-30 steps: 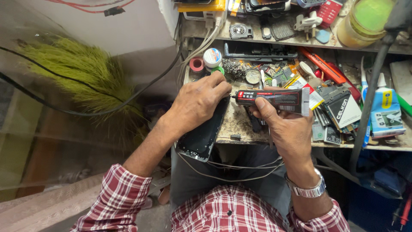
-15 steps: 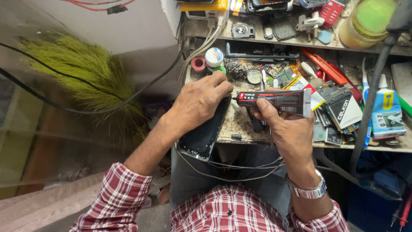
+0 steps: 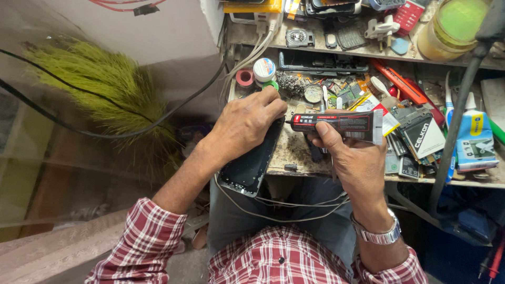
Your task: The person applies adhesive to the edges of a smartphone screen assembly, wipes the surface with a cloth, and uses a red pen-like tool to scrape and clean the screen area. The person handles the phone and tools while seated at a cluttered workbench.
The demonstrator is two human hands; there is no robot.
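My left hand (image 3: pixel 246 123) grips the top of a black phone body (image 3: pixel 251 165) that slants down off the front edge of the cluttered workbench (image 3: pixel 294 150). My right hand (image 3: pixel 351 158) holds a black glue tube with a red band (image 3: pixel 342 125) lying sideways, its thin nozzle pointing left and touching the phone's upper edge beside my left fingers. A metal watch sits on my right wrist (image 3: pixel 376 234). Both sleeves are red plaid.
The bench is crowded: tape rolls (image 3: pixel 252 73), circuit boards, a red cutter (image 3: pixel 400 84), small boxes, a white bottle (image 3: pixel 476 139). A shelf above carries phone parts and a yellow-green jar (image 3: pixel 452 26). A green broom (image 3: pixel 105 89) and black cable lie at left. White wires loop across my lap.
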